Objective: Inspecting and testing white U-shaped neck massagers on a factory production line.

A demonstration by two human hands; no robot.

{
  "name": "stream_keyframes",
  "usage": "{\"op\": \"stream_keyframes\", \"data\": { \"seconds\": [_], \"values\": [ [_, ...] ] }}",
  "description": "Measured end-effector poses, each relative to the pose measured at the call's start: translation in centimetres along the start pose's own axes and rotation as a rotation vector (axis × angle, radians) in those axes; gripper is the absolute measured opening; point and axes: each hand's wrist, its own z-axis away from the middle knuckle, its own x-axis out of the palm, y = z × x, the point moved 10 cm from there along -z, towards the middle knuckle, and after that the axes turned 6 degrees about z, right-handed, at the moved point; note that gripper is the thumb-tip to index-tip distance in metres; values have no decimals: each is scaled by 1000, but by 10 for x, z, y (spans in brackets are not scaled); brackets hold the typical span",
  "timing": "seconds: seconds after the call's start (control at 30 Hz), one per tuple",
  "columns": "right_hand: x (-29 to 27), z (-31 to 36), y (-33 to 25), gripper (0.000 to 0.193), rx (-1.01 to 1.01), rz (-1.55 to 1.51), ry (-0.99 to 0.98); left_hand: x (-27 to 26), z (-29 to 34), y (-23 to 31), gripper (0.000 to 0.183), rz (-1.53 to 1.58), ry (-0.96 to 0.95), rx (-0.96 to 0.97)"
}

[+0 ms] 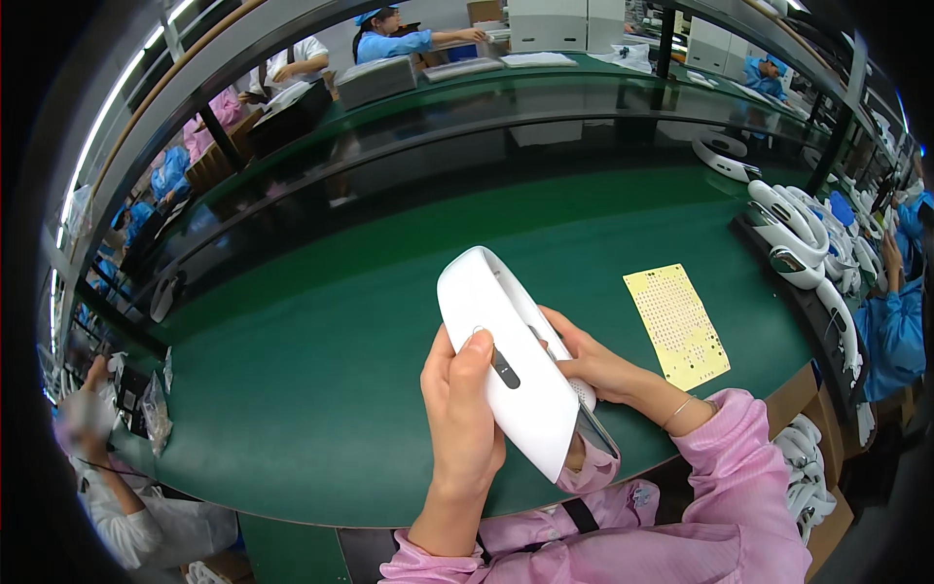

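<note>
Both my hands hold a white U-shaped neck device [503,360] above the green table. My left hand [459,399] is closed round its near side, the thumb pressing beside a dark oval button panel [505,369]. My right hand [595,360] grips the other arm of the device from the right, its fingers partly hidden inside the curve. One end of the device has a shiny, mirror-like face [595,438]. Right of my hands a yellow sheet [678,326] with rows of small dots lies flat on the table.
White neck devices [803,234] pile up on a black-edged belt at the right. Another white device [725,158] lies at the far right. A cardboard box [827,516] of white parts stands by my right elbow. Co-workers sit left, right and beyond the dark rail [389,146].
</note>
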Motion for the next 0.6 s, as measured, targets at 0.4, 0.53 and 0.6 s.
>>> {"op": "stream_keyframes", "data": {
  "seconds": [0.4,0.53,0.6],
  "values": [
    [-2,0,5,82,4,-32,2,8,8,-1,39,-36,-25,9],
    [-1,1,13,71,67,-56,-19,6,11,-2,41,-43,-27,12],
    [3,2,12,66,85,-113,-56,5,15,-3,42,-59,-32,10]
  ]
}}
